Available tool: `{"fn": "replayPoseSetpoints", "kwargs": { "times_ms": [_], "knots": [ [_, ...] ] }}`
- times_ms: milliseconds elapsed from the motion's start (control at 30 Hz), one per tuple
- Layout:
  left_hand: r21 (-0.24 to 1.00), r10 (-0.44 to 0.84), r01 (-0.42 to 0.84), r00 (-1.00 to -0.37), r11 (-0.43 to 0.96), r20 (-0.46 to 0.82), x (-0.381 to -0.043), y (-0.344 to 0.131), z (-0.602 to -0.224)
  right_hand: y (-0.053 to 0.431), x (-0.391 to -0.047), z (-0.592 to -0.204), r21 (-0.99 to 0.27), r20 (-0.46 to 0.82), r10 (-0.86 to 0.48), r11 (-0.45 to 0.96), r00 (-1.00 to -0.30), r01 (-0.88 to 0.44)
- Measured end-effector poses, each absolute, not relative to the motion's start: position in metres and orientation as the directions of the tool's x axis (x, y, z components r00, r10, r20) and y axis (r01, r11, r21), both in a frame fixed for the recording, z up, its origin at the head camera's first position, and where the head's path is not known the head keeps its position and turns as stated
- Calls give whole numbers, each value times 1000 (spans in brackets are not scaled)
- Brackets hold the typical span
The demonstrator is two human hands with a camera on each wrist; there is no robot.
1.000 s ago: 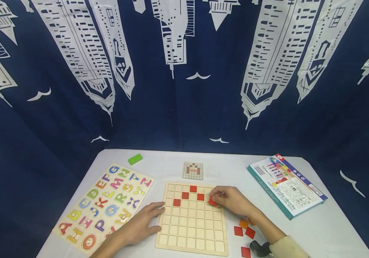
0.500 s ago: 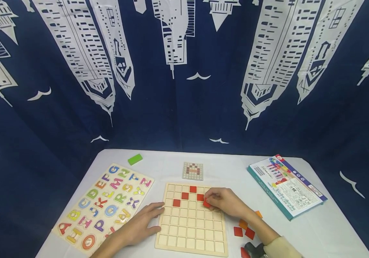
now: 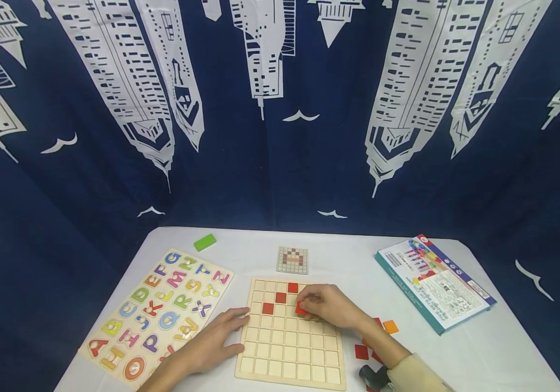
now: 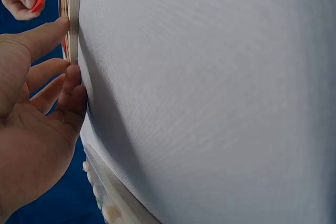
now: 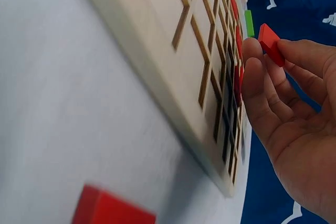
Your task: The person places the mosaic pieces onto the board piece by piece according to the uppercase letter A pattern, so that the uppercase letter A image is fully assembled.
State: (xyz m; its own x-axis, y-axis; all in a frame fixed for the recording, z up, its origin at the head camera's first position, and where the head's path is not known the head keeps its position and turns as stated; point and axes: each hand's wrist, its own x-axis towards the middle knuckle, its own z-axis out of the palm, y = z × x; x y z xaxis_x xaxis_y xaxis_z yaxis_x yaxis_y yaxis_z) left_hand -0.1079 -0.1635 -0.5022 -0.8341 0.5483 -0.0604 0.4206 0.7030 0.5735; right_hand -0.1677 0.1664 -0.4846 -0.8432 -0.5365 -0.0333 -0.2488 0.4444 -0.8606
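Observation:
A pale wooden grid board lies in the middle of the table, with 3 red square tiles, such as this red tile, showing in its upper cells. Over the upper right cells, my right hand pinches another red square tile between thumb and fingertips. In the right wrist view the held tile is tilted, above the board's surface. My left hand rests at the board's left edge, its fingertips touching the side. The right hand covers part of the board.
A small pattern card lies behind the board. Loose red tiles and an orange tile lie to its right, partly under the right forearm. An alphabet puzzle is at left, a green block behind it, a flat box at right.
My right hand has moved left across the board with the red tile, now covering a red tile that showed before. The left hand has stayed at the board's edge.

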Motion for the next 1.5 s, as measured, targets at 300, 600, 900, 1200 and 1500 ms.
{"fn": "replayPoseSetpoints", "kwargs": {
  "times_ms": [300, 600, 900, 1200, 1500],
  "knots": [
    [570, 546, 419, -835, 707, -65, -109, -164, -501, 148, -167, -480, -864, -33, -569, 430, -822, -263],
    [578, 546, 416, -836, 702, -62, -109, -164, -502, 131, -169, -478, -830, -13, -585, 458, -811, -317],
    [580, 553, 422, -831, 697, -60, -111, -164, -503, 116, -172, -480, -804, 14, -595, 471, -803, -363],
    [569, 556, 432, -830, 699, -53, -111, -164, -504, 102, -174, -483, -836, -32, -615, 449, -788, -316],
    [573, 549, 417, -833, 706, -71, -110, -165, -504, 93, -173, -485, -739, -42, -605, 554, -795, -383]
  ]
}}
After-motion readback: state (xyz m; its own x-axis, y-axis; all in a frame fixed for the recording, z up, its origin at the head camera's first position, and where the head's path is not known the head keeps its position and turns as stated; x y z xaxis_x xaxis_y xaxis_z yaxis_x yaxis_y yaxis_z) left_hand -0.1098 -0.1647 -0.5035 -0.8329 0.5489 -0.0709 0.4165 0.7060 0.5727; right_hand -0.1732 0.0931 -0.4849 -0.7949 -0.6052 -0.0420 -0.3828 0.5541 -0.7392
